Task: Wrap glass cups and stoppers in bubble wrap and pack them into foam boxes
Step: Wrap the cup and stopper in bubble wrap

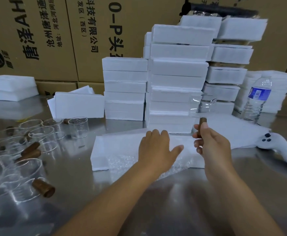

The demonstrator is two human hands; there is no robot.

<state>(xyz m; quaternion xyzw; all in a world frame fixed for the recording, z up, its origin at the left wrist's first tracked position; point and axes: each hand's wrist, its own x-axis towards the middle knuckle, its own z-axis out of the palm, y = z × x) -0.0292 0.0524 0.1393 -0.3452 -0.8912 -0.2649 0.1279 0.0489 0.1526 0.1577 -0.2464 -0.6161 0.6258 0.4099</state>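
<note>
At the left, clear glass cups (42, 135) stand crowded on the shiny steel table (156, 201), with loose brown wooden stoppers (44, 188) lying on their sides among them. A careless reach there could knock glass together or set a stopper rolling. At centre the left hand (156, 149), fingers straight, presses a clear bubble wrap sheet (122, 160) onto the white foam box (100, 157); lifting it early would likely let the sheet slide off. The right hand (214, 143) pinches one brown wooden stopper (202, 122) above the box's far right corner, long axis near upright, flat end up

Cardboard cartons (88, 65) behind the table — printed "科技有限公司", "(西区)", "0-P头".
</note>
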